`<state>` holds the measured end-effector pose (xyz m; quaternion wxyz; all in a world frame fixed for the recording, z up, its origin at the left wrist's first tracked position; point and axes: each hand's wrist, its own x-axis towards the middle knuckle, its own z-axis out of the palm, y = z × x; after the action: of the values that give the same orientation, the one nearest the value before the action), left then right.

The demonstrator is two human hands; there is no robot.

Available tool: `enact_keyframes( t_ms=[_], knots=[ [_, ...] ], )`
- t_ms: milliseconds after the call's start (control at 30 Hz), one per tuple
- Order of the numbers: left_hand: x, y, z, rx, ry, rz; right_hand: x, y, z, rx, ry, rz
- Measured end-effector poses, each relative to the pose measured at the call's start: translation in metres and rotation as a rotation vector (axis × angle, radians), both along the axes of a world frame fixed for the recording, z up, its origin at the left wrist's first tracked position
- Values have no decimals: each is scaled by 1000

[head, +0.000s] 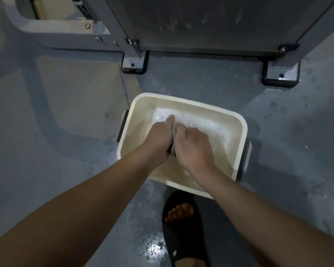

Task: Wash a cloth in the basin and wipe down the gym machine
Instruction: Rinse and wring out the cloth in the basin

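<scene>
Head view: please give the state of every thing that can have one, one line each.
cloth: bunched, gripped between both hands over the basin.
basin: on the floor, holds soapy water.
left hand: grips the cloth.
right hand: grips the cloth.
floor: wet in patches.

Both bare forearms reaching forward and down, left hand (160,138) and right hand (193,146) pressed together, fingers curled

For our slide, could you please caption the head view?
Both hands, left and right, wring a grey cloth over a cream basin beside the gym machine.
</scene>
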<state>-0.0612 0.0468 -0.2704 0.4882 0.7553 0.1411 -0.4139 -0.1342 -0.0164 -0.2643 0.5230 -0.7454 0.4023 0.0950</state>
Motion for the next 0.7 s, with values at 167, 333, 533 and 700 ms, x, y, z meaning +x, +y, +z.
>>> enact_keyframes(
  t_ms=[167,333,533,700],
  knots=[
    [0,0,-21,293,-309,-225,-9,-4,-23,25,161,-52],
    [-1,6,-34,480,-369,-556,-11,-12,-35,30,345,67],
    [1,7,-25,508,-173,-560,-9,-9,-26,110,363,167],
    [4,10,-16,158,64,-181,-6,9,-5,297,-41,-75]
  ],
)
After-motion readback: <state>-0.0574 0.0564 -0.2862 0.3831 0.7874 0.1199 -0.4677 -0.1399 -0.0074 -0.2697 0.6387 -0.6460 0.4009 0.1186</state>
